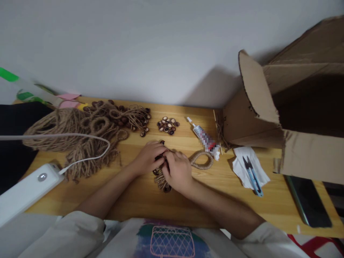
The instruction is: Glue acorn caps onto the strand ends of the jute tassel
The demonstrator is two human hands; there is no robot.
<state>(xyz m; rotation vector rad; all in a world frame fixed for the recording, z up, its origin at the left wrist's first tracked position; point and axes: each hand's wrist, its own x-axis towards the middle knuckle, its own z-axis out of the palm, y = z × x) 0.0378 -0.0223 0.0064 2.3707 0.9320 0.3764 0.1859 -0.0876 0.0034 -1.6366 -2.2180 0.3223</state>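
Observation:
Near the table's middle, my left hand and my right hand meet over a twine piece with dark brown nut-like pieces along it. The fingers of both hands are closed on this piece, and its upper middle is hidden under them. A wrapped twine loop sticks out to the right of my right hand. Just beyond the hands lies a small group of halved brown nuts with pale cut faces. A glue tube lies on the table to their right.
Coiled twine and a tangle of nuts and cord cover the left. A white device with a cable is in front. At right are blue snips on a tissue, a phone and an open cardboard box.

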